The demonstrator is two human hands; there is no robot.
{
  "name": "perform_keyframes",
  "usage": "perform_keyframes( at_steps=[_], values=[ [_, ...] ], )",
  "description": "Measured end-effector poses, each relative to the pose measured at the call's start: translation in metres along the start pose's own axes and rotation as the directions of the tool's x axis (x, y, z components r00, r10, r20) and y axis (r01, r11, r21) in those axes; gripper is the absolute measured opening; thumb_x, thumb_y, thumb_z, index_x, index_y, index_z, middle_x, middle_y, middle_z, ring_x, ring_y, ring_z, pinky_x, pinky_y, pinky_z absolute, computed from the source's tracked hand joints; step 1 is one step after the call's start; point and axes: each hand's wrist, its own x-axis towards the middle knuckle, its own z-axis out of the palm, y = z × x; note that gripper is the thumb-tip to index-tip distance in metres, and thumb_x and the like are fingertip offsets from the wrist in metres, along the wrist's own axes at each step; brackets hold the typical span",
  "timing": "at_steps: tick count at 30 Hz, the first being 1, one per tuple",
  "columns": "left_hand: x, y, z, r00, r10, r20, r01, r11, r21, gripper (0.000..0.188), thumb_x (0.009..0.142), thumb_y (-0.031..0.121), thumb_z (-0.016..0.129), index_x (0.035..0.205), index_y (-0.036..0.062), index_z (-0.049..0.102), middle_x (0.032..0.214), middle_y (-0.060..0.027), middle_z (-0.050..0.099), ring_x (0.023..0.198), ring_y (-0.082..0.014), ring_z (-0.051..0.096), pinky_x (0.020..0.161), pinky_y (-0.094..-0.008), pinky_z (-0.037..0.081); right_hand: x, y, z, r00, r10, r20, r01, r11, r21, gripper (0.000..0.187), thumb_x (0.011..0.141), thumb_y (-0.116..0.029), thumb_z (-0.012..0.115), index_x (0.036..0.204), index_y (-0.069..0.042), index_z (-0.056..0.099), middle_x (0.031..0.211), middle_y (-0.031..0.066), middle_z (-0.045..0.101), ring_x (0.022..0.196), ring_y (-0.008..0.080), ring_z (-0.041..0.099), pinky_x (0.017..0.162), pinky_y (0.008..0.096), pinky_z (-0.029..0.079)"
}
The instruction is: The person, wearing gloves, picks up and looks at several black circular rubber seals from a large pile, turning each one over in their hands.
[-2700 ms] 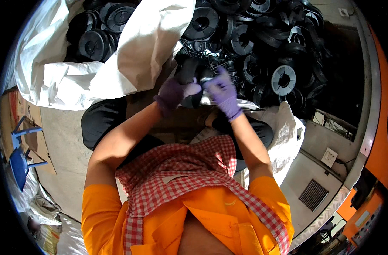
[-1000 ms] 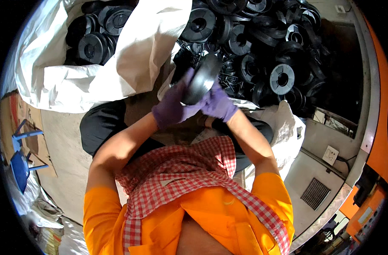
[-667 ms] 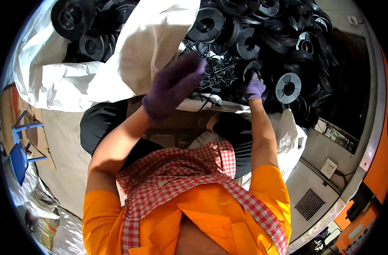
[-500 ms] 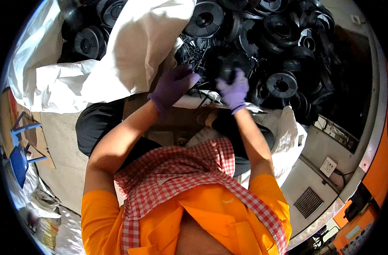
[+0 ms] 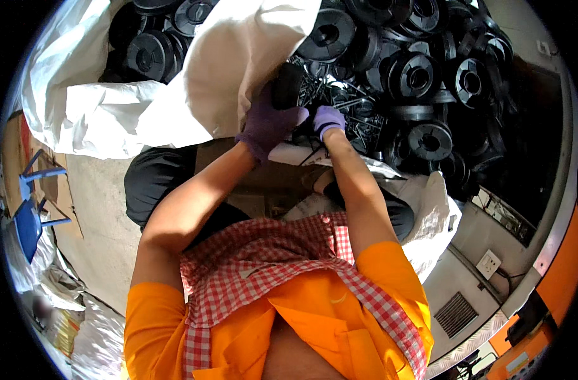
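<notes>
My left hand [image 5: 270, 123], in a purple glove, is at the edge of the white sack with its fingers wrapped round a dark black piece [image 5: 288, 85], probably a spool seen edge-on and in shade. Its thumb points right. Close by on the right, my right hand [image 5: 329, 119], in a lighter-looking purple glove, is closed over a heap of thin black plastic sticks [image 5: 333, 92]. What its fingers hold, if anything, is hidden. Black plastic spools [image 5: 327, 35] lie piled beyond and to the right of both hands.
White sack cloth [image 5: 200, 82] spreads at the upper left, with more black spools [image 5: 150, 56] behind it. A grey machine panel with a socket [image 5: 489, 263] and vent stands at the right. A blue stool [image 5: 28, 229] lies at the far left.
My right hand has moved from a black spool toward my left hand and closed over the sticks. A dark piece now shows in my left hand. The whole view has shifted slightly.
</notes>
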Motion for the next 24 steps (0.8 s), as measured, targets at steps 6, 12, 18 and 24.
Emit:
perform_keyframes(
  at_steps=[6, 12, 18, 24],
  values=[
    [-0.001, -0.006, 0.006, 0.986, 0.166, -0.035, -0.159, 0.977, 0.143, 0.076, 0.066, 0.023, 0.076, 0.129, -0.0011, 0.042, 0.123, -0.0182, 0.054, 0.117, -0.0310, 0.050, 0.098, -0.0375, 0.041, 0.007, 0.060, 0.026, 0.976, -0.090, -0.198, 0.215, 0.523, 0.825, 0.022, 0.076, -0.016, 0.068, 0.091, 0.000, 0.068, 0.091, 0.0131, 0.069, 0.079, 0.0219, 0.065, 0.072, 0.0304, 0.050],
    [-0.010, -0.008, -0.002, 0.999, 0.050, 0.003, -0.050, 0.994, 0.098, 0.074, 0.068, 0.025, 0.076, 0.129, -0.0019, 0.043, 0.122, -0.0174, 0.056, 0.115, -0.0293, 0.053, 0.097, -0.0367, 0.041, -0.082, 0.038, -0.034, 0.893, -0.073, -0.445, 0.443, 0.325, 0.836, 0.011, 0.078, -0.013, 0.069, 0.085, -0.005, 0.066, 0.082, 0.0054, 0.063, 0.085, 0.0181, 0.057, 0.078, 0.0283, 0.046],
    [-0.034, 0.001, -0.009, 0.836, -0.026, 0.548, 0.367, 0.769, -0.524, 0.053, 0.073, 0.015, 0.068, 0.122, 0.0041, 0.051, 0.108, -0.0081, 0.061, 0.099, -0.0191, 0.058, 0.087, -0.0334, 0.048, -0.147, -0.005, -0.049, 0.555, -0.545, -0.629, 0.816, 0.503, 0.284, 0.014, 0.069, -0.009, 0.065, 0.072, -0.004, 0.052, 0.125, 0.0250, 0.047, 0.117, 0.0420, 0.046, 0.094, 0.0447, 0.041],
    [-0.040, -0.026, -0.011, 0.753, 0.055, 0.656, 0.212, 0.923, -0.320, 0.047, 0.077, 0.012, 0.063, 0.121, 0.0029, 0.050, 0.105, -0.0065, 0.061, 0.093, -0.0165, 0.058, 0.084, -0.0307, 0.048, -0.174, 0.004, -0.048, 0.504, -0.559, -0.659, 0.833, 0.517, 0.199, 0.023, 0.067, -0.012, 0.071, 0.081, -0.004, 0.054, 0.103, 0.0179, 0.055, 0.100, 0.0355, 0.054, 0.086, 0.0402, 0.045]
  ],
)
